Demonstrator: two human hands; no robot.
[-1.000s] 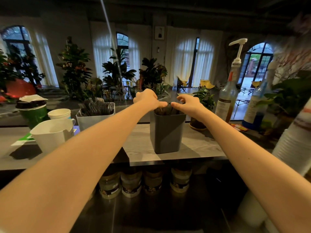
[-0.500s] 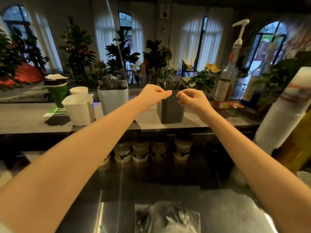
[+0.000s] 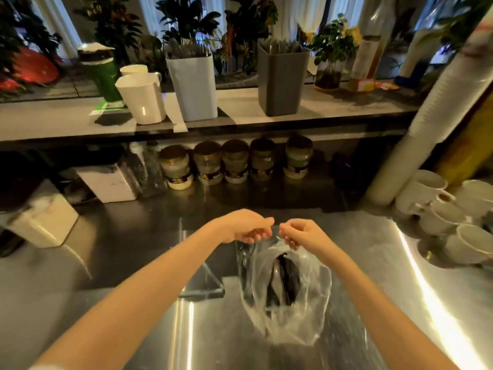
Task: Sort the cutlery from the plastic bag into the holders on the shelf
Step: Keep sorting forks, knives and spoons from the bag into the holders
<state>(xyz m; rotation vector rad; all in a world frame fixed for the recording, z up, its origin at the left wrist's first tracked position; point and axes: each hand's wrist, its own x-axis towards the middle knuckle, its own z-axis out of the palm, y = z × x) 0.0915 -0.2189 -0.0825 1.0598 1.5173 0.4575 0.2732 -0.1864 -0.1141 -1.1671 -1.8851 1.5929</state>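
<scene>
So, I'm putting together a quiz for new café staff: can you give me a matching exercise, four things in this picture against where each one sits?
Things:
1. plastic bag
2. dark grey holder
3. row of jars
4. white mugs

Places:
A. under the shelf
B. far right of the steel counter
C. mid-counter, at the left hand and right hand
D. on the shelf

Pairs: 1-C; 2-D; 3-A; 4-B

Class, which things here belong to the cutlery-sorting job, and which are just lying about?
Job: bag, cutlery, white holder, grey holder, left hand, right hand.
Lying about: jug, jars, mugs, bottle, cup stack.
</scene>
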